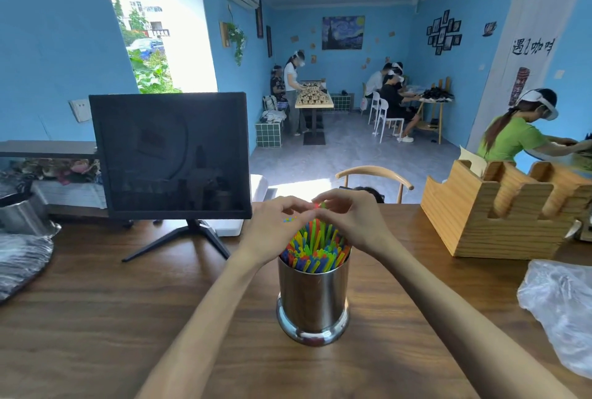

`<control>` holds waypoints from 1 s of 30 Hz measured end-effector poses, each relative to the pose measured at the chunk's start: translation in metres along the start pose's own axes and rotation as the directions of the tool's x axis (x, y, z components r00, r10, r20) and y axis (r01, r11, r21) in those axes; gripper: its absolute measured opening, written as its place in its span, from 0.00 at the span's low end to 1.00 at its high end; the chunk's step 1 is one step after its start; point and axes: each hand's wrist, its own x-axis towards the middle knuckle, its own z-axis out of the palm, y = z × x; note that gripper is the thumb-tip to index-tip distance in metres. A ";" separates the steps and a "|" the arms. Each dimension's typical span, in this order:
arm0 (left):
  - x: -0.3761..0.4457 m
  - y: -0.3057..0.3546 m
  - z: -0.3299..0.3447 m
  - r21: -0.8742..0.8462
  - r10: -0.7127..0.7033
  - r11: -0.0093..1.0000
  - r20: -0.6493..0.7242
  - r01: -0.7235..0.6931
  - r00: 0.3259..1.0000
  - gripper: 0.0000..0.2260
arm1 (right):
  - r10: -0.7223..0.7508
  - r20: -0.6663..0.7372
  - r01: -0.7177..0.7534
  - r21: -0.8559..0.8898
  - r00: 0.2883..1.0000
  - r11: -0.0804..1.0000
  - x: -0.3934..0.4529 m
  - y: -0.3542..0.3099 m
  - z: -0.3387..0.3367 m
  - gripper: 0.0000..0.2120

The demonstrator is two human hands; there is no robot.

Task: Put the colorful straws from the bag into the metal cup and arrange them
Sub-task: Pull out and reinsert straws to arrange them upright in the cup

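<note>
A shiny metal cup (313, 299) stands upright on the wooden table, packed with colorful straws (315, 253) in red, yellow, green and blue. Both my hands hover over its far rim. My left hand (275, 227) curls its fingers around the tops of several straws on the left side. My right hand (350, 222) pinches the tips of a few taller straws, with red and green ends showing between the fingertips. The two hands nearly touch above the cup. A crumpled clear plastic bag (560, 309) lies at the table's right edge.
A black monitor (171, 155) on a stand sits at the left back of the table (128, 318). A wooden holder (503, 209) stands at the right back. A metal bucket (22, 216) and dark cloth lie far left. A chair and several people are beyond.
</note>
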 end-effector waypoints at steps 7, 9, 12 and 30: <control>0.004 0.004 0.003 0.025 0.043 0.999 -0.023 -0.043 0.999 0.11 | 0.077 0.013 -0.078 0.149 0.997 0.986 -0.001 -0.006 0.003 0.07; 0.004 0.003 0.003 -0.004 0.039 0.999 -0.026 -0.039 0.999 0.09 | 0.082 -0.001 -0.081 0.134 0.997 0.988 -0.002 -0.006 0.002 0.07; 0.006 0.006 -0.002 -0.111 0.010 0.994 -0.089 -0.020 0.996 0.08 | 0.084 -0.008 -0.083 0.093 0.996 0.992 -0.006 -0.004 0.002 0.07; -0.001 0.020 -0.023 -0.653 -0.159 0.749 -0.342 -0.113 0.926 0.11 | 0.270 0.086 -0.243 0.739 0.959 0.628 0.010 -0.020 -0.028 0.10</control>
